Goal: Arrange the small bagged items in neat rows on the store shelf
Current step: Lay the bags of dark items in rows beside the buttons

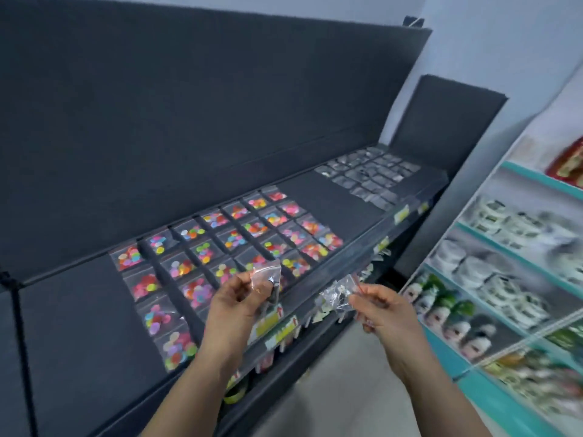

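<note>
While your left hand (239, 299) reaches up from the near side, forearm angled towards the far left, its thumb and curled fingers pinch one clear bag (266, 275) upright just over the front edge of the dark shelf (79, 310). Your right hand (386, 310), apart to the right and out past that edge, pinches a crumpled bunch of clear bags (339, 294); you cannot tell how many. On the shelf, bags of coloured discs (205, 250) lie in four rows, seven in the far row, with the nearest row partly hidden by your left hand. At the far right, silvery bags (369, 175) lie in rows, too blurred to count.
</note>
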`<action>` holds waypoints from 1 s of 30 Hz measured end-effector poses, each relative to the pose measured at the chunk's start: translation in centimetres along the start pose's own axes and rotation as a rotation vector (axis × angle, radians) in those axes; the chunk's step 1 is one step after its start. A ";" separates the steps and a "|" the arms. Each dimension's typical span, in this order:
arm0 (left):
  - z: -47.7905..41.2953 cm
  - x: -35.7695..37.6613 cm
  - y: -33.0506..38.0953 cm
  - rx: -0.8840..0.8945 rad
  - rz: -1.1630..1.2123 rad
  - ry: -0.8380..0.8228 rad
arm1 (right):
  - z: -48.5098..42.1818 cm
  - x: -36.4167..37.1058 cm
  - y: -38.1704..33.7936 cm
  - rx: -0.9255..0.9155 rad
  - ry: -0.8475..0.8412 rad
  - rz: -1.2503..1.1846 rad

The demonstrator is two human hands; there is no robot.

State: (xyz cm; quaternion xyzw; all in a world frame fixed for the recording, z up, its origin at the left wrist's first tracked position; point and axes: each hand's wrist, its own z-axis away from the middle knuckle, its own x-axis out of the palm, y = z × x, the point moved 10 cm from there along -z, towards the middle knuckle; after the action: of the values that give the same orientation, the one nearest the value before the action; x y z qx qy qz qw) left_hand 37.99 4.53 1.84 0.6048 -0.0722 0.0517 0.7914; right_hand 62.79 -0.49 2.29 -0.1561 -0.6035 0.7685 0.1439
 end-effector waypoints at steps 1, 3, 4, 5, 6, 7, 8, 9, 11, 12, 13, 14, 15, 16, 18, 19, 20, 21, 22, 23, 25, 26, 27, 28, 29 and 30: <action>-0.4 2.2 -0.4 -0.008 -0.012 -0.023 | -0.7 -2.2 0.1 -0.002 0.027 0.005; -1.2 6.1 -1.0 -0.019 -0.050 -0.054 | -2.2 -6.1 0.3 0.001 0.078 -0.009; -1.7 7.7 -1.3 -0.023 -0.066 -0.067 | -2.9 -7.7 0.3 0.004 0.098 -0.021; -2.3 9.3 -1.5 -0.026 -0.080 -0.080 | -3.7 -9.2 0.4 0.007 0.119 -0.029; -3.1 10.9 -1.6 -0.035 -0.089 -0.091 | -4.5 -10.5 0.4 0.006 0.137 -0.034; -3.7 12.2 -1.7 -0.044 -0.088 -0.097 | -5.4 -11.5 0.3 0.003 0.149 -0.038; -4.5 13.6 -1.7 -0.054 -0.078 -0.106 | -6.4 -12.5 0.1 -0.001 0.162 -0.045; -5.3 15.3 -1.7 -0.065 -0.059 -0.120 | -7.6 -13.5 0.0 -0.002 0.173 -0.053; -7.3 18.6 -1.5 -0.079 -0.038 -0.143 | -10.5 -15.5 -0.5 -0.003 0.187 -0.066; -8.5 20.1 -1.3 -0.081 -0.045 -0.146 | -12.1 -16.3 -0.8 -0.006 0.188 -0.072; -9.8 21.5 -1.1 -0.080 -0.046 -0.144 | -13.8 -17.0 -1.3 -0.012 0.182 -0.075; -11.1 22.8 -0.9 -0.080 -0.039 -0.141 | -15.4 -17.6 -1.9 -0.019 0.175 -0.072; -12.6 24.2 -0.7 -0.074 -0.027 -0.142 | -17.1 -18.2 -2.4 -0.027 0.170 -0.064; -14.1 25.6 -0.4 -0.071 -0.021 -0.145 | -18.8 -18.8 -3.0 -0.031 0.174 -0.052; -17.3 28.3 0.3 -0.069 -0.019 -0.145 | -22.2 -20.1 -4.4 -0.029 0.206 -0.041; -18.9 29.6 0.6 -0.072 -0.019 -0.149 | -23.8 -20.8 -5.0 -0.027 0.217 -0.036; -20.3 31.0 1.0 -0.074 -0.017 -0.163 | -25.4 -21.3 -5.6 -0.026 0.221 -0.030; -21.8 32.3 1.5 -0.065 -0.030 -0.182 | -27.0 -21.8 -6.2 -0.031 0.217 -0.025; -23.2 33.6 1.9 -0.059 -0.046 -0.199 | -28.6 -22.1 -6.9 -0.038 0.206 -0.013; -24.7 34.7 2.1 -0.053 -0.063 -0.208 | -30.1 -22.3 -7.5 -0.042 0.188 0.003; -27.3 36.6 2.3 -0.061 -0.104 -0.226 | -33.1 -22.5 -8.3 -0.038 0.144 0.012; -28.3 37.5 2.2 -0.064 -0.146 -0.242 | -34.5 -22.4 -8.5 -0.025 0.120 -0.005; -29.1 38.4 2.2 -0.067 -0.189 -0.263 | -35.8 -22.3 -8.6 -0.017 0.095 -0.027; -29.7 39.3 2.1 -0.073 -0.230 -0.286 | -37.1 -22.1 -8.8 -0.017 0.066 -0.041; -30.3 40.3 2.0 -0.076 -0.261 -0.308 | -38.4 -21.9 -9.0 -0.019 0.039 -0.039; -30.9 41.2 2.0 -0.076 -0.291 -0.311 | -39.7 -21.7 -9.1 -0.019 0.013 -0.028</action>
State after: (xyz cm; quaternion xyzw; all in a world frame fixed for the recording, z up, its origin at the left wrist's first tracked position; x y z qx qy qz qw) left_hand 79.82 34.62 3.01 0.5793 -0.1071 -0.1599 0.7921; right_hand 99.28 27.74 3.74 -0.1542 -0.6121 0.7596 0.1570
